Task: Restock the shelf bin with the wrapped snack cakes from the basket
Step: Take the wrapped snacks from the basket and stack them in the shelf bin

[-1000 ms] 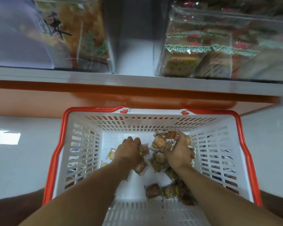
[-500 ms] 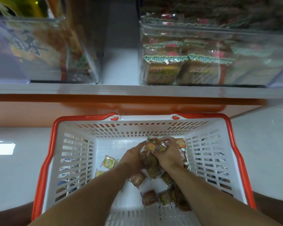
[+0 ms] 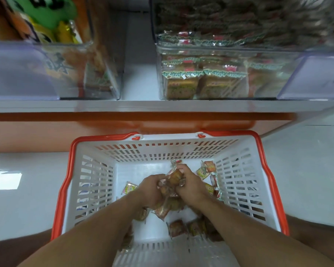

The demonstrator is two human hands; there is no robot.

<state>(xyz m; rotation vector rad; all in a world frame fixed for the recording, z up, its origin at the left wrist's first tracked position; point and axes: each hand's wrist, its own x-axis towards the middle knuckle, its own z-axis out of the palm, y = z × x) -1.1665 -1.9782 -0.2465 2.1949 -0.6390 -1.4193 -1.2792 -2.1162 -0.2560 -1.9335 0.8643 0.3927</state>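
since half a second ago our two hands have drawn tighter together over the middle of the basket (image 3: 69, 182), bunching a cluster of snack cakes (image 3: 171, 189) between them, and our view has tipped up so the shelf bin (image 3: 216, 74) shows more fully. left hand (image 3: 151, 186) has its fingers curled round the near side of the bunch; right hand (image 3: 189, 183) pinches the top of it, fingers clamped on crinkly wrappers. more cakes lie loose on the basket floor, some by the right wall, one to the left, several near our wrists.

we judge these light and soft, in slick film that slides and crackles; a squeezed handful could crush or let one slip out. better to cup from below with both palms than to pinch the wrapper ends.

room: the basket walls stand high around our hands, so the lift must go straight up past the orange rim, then forward over the shelf edge (image 3: 162, 106) to the bin's open top, which already looks fairly full. a second bin (image 3: 52, 70) sits well to the left.
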